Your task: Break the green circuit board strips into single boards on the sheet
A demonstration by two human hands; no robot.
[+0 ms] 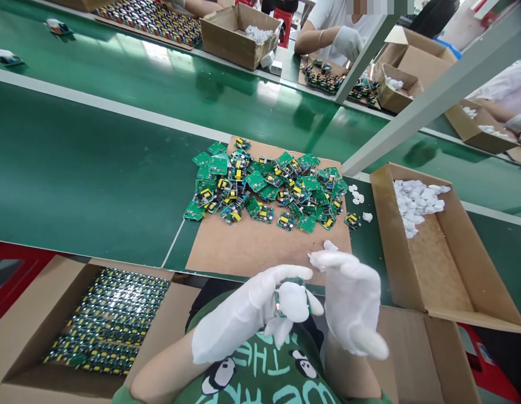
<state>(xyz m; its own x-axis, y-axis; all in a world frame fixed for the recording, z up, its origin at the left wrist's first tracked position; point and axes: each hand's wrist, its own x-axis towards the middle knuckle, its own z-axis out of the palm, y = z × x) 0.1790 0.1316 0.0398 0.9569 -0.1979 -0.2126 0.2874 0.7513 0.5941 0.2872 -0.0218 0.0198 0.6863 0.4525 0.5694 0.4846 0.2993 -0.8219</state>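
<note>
Circuit board (294, 280) is held in the left hand (264, 297), at the near side of the cardboard sheet (243, 252), with 1 white piece (293, 302) over it; the right hand (353, 303) is wide, just to the right. In my judgement, gripping only the edges and pressing lightly protects the parts better
</note>
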